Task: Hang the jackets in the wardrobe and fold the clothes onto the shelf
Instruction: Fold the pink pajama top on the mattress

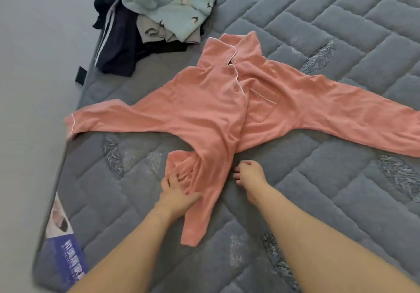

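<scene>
One pink shirt (218,111), two hands: left hand (176,189) seemingly pressing it.

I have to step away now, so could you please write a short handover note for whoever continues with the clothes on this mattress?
Left hand: fingers pressing on the bunched lower hem of the pink pyjama top.
Right hand: loosely curled beside the hem, holding nothing; whether it touches the cloth is unclear.
The top lies front up on the grey mattress, both sleeves spread out, hem crumpled.
A pile of other clothes sits at the far left corner, mint fleece on top, dark garments beneath.
Done: top laid out. Left: smooth and fold it, then the pile. Wardrobe and shelf are out of view.
</scene>
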